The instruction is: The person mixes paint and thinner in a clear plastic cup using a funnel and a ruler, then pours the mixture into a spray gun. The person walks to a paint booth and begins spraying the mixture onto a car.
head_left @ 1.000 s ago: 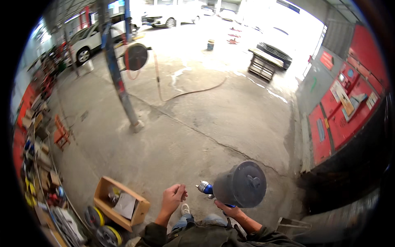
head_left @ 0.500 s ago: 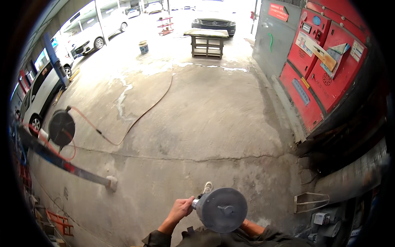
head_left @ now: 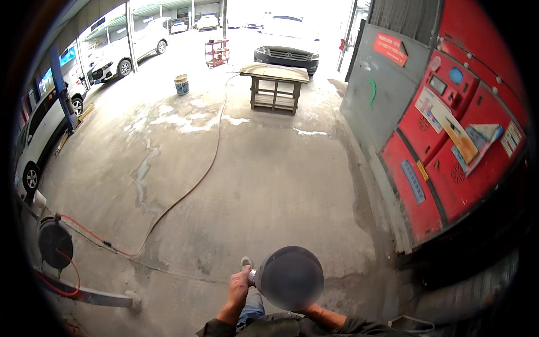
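The head view shows the person's two hands low in the frame, with a dark grey, round-topped cup between them, held in front of the body above the concrete floor. It looks like the paint cup of a spray gun, though the gun's body is out of sight beneath it. The left hand is curled, thumb and fingers gripping the silver fitting at the cup's left side. The right hand reaches in under the cup's near right edge; its fingers are covered, so how it grasps cannot be told, but it seems to bear the weight from below.

The step in hand appears to be handling that silver fitting while the cup is supported. The top faces the camera and is blurred, so its lid detail is unclear. The next move would call for a steady right hand and a level cup while the left works at the fitting. A shoe shows just beyond the left hand, and an air hose lies well apart on the floor.
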